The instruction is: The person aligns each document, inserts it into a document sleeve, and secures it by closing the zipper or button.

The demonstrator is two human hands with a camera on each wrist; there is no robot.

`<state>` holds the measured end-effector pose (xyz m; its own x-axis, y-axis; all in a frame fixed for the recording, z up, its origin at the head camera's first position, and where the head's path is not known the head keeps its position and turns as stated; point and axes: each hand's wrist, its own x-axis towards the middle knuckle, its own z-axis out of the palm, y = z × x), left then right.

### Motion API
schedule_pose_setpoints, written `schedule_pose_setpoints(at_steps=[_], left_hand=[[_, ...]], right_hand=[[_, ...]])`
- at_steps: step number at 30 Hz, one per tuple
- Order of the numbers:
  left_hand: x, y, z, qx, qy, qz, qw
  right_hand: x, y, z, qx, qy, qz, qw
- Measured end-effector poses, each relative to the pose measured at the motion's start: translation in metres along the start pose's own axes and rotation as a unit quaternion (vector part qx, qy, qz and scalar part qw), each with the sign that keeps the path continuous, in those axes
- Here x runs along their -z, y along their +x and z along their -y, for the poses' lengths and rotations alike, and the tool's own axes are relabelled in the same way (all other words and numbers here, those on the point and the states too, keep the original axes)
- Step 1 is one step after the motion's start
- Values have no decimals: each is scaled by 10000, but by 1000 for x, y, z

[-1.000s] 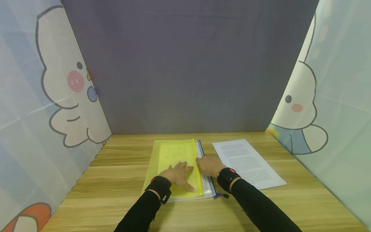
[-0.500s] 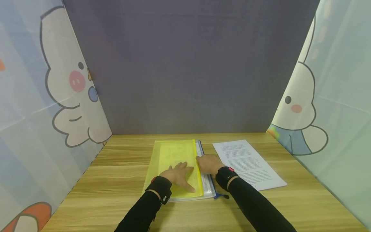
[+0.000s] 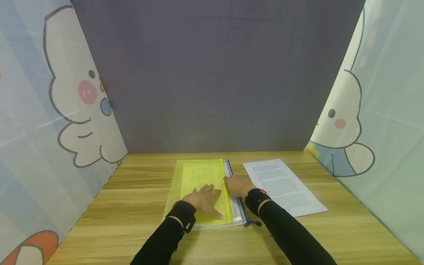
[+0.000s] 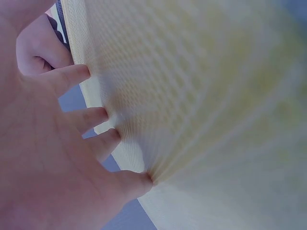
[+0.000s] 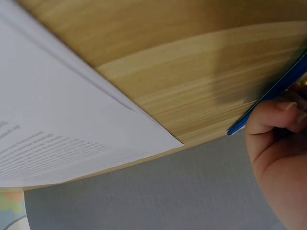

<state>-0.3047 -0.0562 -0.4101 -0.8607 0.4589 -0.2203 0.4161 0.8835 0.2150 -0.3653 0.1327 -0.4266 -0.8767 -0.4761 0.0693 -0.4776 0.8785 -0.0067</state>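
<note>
Fingers spread, the left hand (image 3: 203, 201) presses the yellow zip pouch (image 3: 198, 173), whose long right edge (image 3: 228, 206), running forward, the right hand (image 3: 238, 186) pinches.

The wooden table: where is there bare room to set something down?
Bare: the wooden table left of the yellow folder; also right of the right sleeve, nearer than the printed paper. Crowded: the middle, with left hand and right hand at that folder.
</note>
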Motion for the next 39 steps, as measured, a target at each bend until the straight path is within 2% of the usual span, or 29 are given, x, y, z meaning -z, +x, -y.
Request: schedule_pose_setpoints(at_steps=[6, 10, 12, 15, 18, 24, 29, 39], left_hand=[[1, 0, 1, 16, 2, -13, 10000], [1, 2, 2, 22, -160, -93, 9998], [4, 3, 4, 37, -392, -224, 9990], [10, 7, 7, 80, -790, -582, 9951], [17, 13, 14, 151, -966, -847, 9916], [27, 28, 30, 398, -473, -936, 9937], [23, 34, 38, 592, 31, -911, 9941], [17, 39, 39, 859, 160, -721, 9936]], right_hand=[[-2, 0, -1, -7, -29, -12, 10000], [-5, 0, -1, 56, -90, -73, 9999], [-7, 0, -2, 152, -115, -174, 9997], [-10, 0, -4, 263, -111, -265, 9992], [-13, 1, -5, 279, -72, -215, 9994], [-11, 1, -5, 202, -34, -112, 9997], [-12, 0, -4, 262, -36, -128, 9996], [-11, 3, -6, 185, -117, -48, 9997]])
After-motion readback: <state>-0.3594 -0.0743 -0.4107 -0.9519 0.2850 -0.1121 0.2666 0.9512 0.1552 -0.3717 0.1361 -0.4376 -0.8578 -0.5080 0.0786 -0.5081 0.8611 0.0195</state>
